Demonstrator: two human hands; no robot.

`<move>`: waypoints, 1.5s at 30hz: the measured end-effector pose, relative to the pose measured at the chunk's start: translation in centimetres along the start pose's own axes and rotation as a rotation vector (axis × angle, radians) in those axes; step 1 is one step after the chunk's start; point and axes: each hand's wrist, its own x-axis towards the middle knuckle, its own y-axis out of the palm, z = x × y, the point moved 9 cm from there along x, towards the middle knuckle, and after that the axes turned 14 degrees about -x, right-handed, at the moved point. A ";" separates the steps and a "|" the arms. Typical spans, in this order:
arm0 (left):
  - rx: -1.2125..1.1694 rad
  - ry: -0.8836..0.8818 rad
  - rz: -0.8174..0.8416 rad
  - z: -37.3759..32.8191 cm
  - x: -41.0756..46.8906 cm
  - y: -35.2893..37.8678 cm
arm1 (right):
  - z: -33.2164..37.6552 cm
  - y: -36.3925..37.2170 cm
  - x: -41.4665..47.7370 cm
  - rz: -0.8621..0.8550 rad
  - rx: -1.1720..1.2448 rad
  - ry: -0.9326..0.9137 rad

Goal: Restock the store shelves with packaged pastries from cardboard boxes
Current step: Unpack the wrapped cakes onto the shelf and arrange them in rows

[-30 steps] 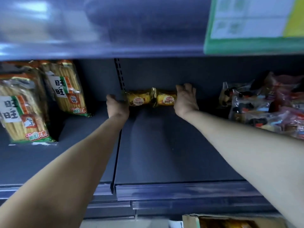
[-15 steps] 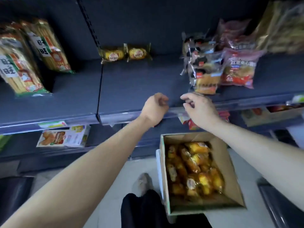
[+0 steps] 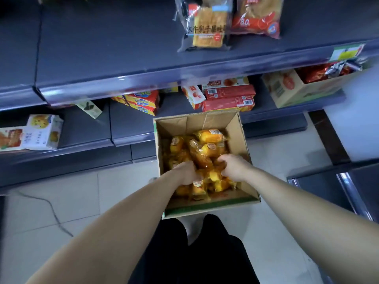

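Grip: left hand (image 3: 185,173) and right hand (image 3: 233,168) both reach into the box (image 3: 241,138), fingers curled round wrapped pastries (image 3: 209,137); hands close together, not touching. The pastries lie heaped in the open box, which stands on the floor (image 3: 61,201) against the lower shelf (image 3: 133,124), just ahead of the person's legs. Upper shelf (image 3: 102,48): bread bags (image 3: 207,31), right. Lower shelf: red cartons (image 3: 227,103) behind the box.
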 end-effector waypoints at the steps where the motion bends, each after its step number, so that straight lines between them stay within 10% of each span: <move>1: -0.025 -0.041 -0.015 0.6 0.5 0.7 | -0.3 1.0 0.5 0.031 -0.003 0.009; 15: -0.596 -0.271 -0.055 2.9 0.9 2.5 | -0.5 1.1 -0.1 0.027 0.188 -0.030; 26: -0.991 0.216 -0.140 -7.3 -9.2 -10.5 | 0.6 -13.7 -7.2 -0.005 1.091 -0.115; 45: -1.414 0.531 -0.480 -4.8 -18.9 -32.8 | 14.2 -32.1 -7.4 -0.455 0.995 -0.081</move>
